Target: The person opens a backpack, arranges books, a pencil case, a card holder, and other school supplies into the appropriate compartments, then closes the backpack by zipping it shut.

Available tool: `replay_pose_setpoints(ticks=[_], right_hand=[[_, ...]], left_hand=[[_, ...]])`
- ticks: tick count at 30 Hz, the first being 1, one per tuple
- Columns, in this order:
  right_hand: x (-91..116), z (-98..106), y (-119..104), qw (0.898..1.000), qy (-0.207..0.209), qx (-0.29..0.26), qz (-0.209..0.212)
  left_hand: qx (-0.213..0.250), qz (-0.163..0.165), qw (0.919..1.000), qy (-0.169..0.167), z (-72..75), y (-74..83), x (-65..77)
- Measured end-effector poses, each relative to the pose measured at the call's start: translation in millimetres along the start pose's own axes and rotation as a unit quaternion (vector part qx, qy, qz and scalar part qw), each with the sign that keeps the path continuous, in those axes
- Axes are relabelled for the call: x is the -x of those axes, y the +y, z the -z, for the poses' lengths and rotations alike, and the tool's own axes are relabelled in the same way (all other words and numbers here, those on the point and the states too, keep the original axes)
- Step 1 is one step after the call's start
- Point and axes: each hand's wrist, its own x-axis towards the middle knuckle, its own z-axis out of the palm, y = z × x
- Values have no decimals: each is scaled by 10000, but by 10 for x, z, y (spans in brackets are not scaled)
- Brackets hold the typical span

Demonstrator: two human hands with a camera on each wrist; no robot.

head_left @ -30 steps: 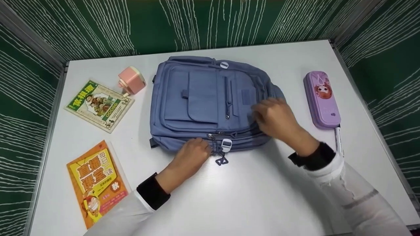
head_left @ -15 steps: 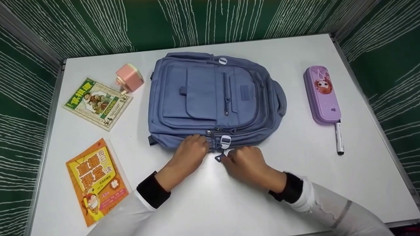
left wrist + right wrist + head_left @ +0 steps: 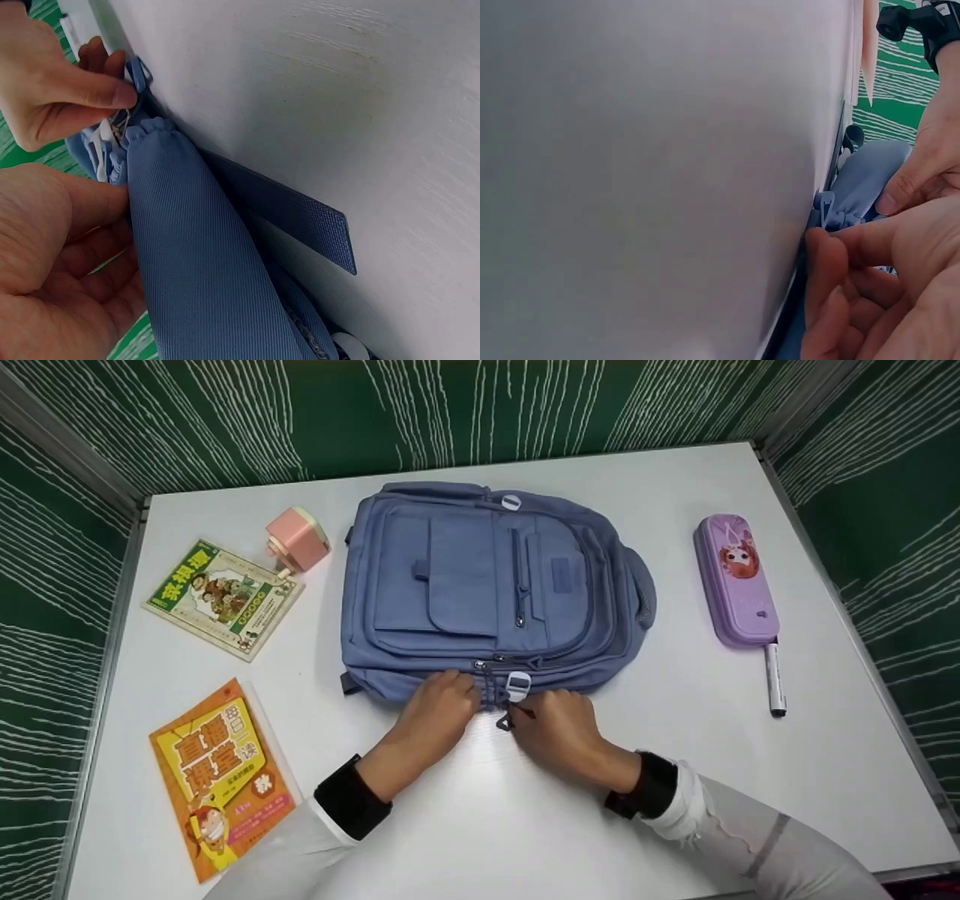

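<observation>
- While the blue fabric backpack (image 3: 461, 574) lies flat, front pockets up, around the middle of the white smooth table (image 3: 465, 832), we have both hands at its near side.
- With our left hand (image 3: 439, 706), we pinch the backpack's side fabric between thumb and fingers.
- With our right hand (image 3: 559, 729), we pinch a small blue looped pull (image 3: 139, 71) near the white plastic buckle (image 3: 518, 686).
- On our right we see an oblong purple case (image 3: 742, 600), a white black-ended pen (image 3: 775, 679) by its end.
- On our left we see an orange paper book (image 3: 225, 787), a green-and-cream book (image 3: 225, 600) and a boxy pink object (image 3: 300, 541).
</observation>
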Motion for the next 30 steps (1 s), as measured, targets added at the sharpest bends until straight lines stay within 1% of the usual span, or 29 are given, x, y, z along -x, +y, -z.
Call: replay_pose_setpoints(ticks=[6, 10, 13, 16, 19, 20, 22, 27, 30], right_hand=[[-33, -31, 5, 9992, -135, -221, -290], [-35, -36, 26, 9963, -155, -657, -540], [-17, -1, 45, 9909, -271, -1092, -738], [1, 55, 52, 9821, -566, -1514, -965], [4, 119, 54, 9767, -802, -1700, -1032], [4, 138, 58, 9770, -838, -1697, -987], [2, 174, 69, 9810, -847, -1544, -815], [14, 244, 126, 9952, -610, -748, -184], [36, 286, 182, 9984, -457, -327, 105]], left_hand=[[-149, -10, 9999, -2, 9, 7, -14], [-199, -8, 9998, 33, 1, 7, -21], [-218, 1, 9998, 2, -3, 15, -28], [-215, -3, 9998, -21, -9, 20, -27], [-202, 3, 9998, -10, -20, 21, -21], [-200, 7, 9998, -2, -20, 22, -21], [-183, 32, 9998, 13, -22, 23, -18], [-112, 169, 9998, 6, -19, 19, -4], [-38, 265, 9996, -11, -22, 9, 12]])
